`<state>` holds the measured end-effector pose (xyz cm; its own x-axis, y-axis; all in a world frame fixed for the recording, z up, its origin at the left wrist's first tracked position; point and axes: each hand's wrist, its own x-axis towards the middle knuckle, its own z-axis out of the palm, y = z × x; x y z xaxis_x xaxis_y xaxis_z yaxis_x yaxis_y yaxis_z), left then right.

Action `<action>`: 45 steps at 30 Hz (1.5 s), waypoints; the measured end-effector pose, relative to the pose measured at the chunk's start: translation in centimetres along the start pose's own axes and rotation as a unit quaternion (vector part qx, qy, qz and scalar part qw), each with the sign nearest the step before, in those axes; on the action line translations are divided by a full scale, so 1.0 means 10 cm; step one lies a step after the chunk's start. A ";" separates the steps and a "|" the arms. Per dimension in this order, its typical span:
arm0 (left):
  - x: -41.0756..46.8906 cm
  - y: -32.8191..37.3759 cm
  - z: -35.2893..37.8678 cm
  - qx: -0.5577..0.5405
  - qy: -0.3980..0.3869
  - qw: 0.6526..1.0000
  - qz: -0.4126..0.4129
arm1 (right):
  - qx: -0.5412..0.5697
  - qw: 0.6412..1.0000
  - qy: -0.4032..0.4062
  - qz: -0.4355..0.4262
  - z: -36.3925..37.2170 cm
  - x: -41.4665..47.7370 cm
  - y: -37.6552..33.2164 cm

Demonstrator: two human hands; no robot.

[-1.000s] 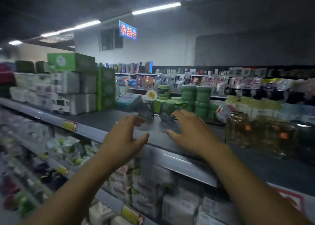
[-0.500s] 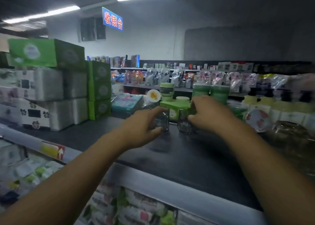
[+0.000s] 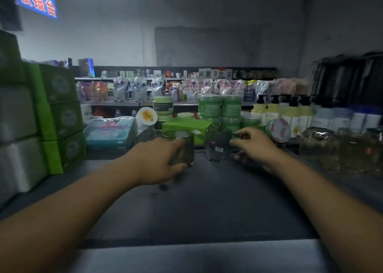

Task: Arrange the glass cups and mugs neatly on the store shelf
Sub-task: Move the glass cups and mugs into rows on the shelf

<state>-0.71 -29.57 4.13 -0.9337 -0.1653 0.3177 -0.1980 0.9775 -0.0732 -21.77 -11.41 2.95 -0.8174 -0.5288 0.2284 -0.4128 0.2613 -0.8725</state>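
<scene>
The left hand (image 3: 157,158) is wrapped round the left glass (image 3: 186,146), thumb low near its base and fingers curled about its side; the right hand (image 3: 255,146) has its fingers curled against the right side of the right glass (image 3: 217,146) and appears to pinch it there, though blur hides whether it grips the wall or a handle; both glasses stand upright, near each other but apart, towards the back of the dark shelf (image 3: 207,206), just in front of a green box (image 3: 184,125). The step in hand looks like taking both glasses to set them in line; to do it well, hold each low and firm rather than by the rim, lift or slide them straight so they do not knock together or against the box; a cluster of other glassware (image 3: 319,146) sits at the right end of the shelf, so the neat place is probably beside it, in an even row, with the bare front of the shelf giving room to work; put each glass down squarely before letting go.
</scene>
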 end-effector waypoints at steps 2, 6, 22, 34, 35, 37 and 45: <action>-0.06 -0.21 0.03 -0.052 0.027 0.998 -0.012 | 0.035 0.999 0.016 0.005 0.01 0.00 0.04; -0.07 -0.45 0.14 -0.320 0.084 0.940 -0.081 | 0.115 0.992 -0.037 0.021 0.02 -0.03 0.06; -0.02 -0.54 0.04 -0.619 -0.088 0.731 -0.275 | 0.216 0.973 -0.014 0.080 0.04 -0.06 -0.01; 0.27 -0.03 -0.12 -0.688 -0.038 0.686 -0.233 | 0.357 0.928 0.073 0.078 -1.01 -0.94 0.05; 0.29 0.11 -0.14 -0.697 -0.028 0.679 -0.227 | 0.371 0.922 0.083 0.070 -1.16 -1.05 0.09; 0.33 0.49 -0.17 -0.715 -0.015 0.666 -0.210 | 0.392 0.914 0.095 0.054 -1.48 -1.27 0.18; 0.33 2.95 -0.39 -0.787 -0.031 0.607 -0.106 | 0.363 0.919 0.152 0.008 -3.13 -2.32 0.56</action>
<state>-8.45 -0.75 6.74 -0.9561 -0.2662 0.1224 0.1690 -0.1598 0.9726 -17.68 27.63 6.26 -0.9410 -0.2504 0.2275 -0.1134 -0.4001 -0.9094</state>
